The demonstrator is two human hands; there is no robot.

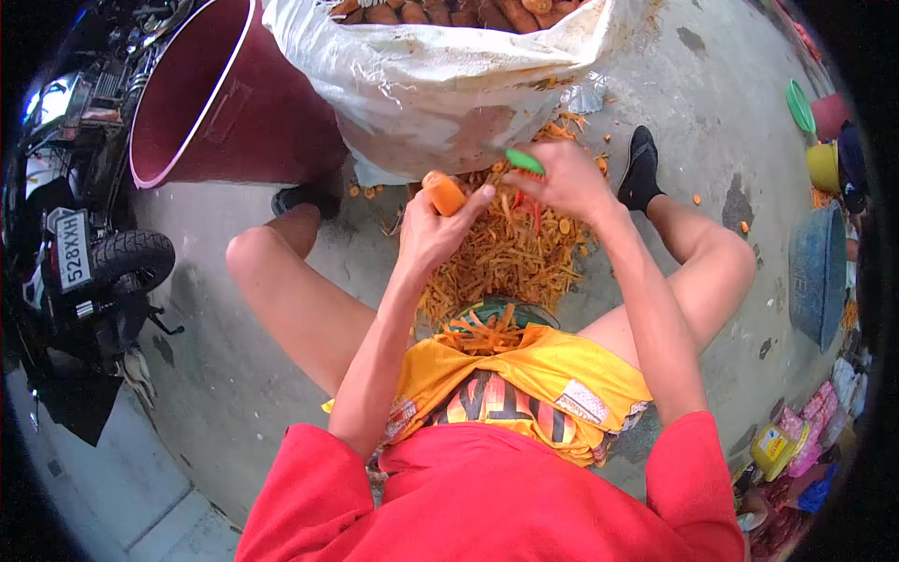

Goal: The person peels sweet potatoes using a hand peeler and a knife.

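My left hand is closed around an orange carrot, its peeled end pointing up and away from me. In my right hand is a green-handled knife; its grey blade is blurred and points to the left. The knife is apart from the carrot, a little to its right. Below both hands, a heap of carrot peelings with some cut round ends covers the floor between my legs. More peelings lie in a dark green container close to my shorts.
A large white sack full of unpeeled carrots stands ahead. Left of it is a tilted maroon bucket, with a parked motorcycle beyond. On the right are a blue basin, a green lid and a yellow container.
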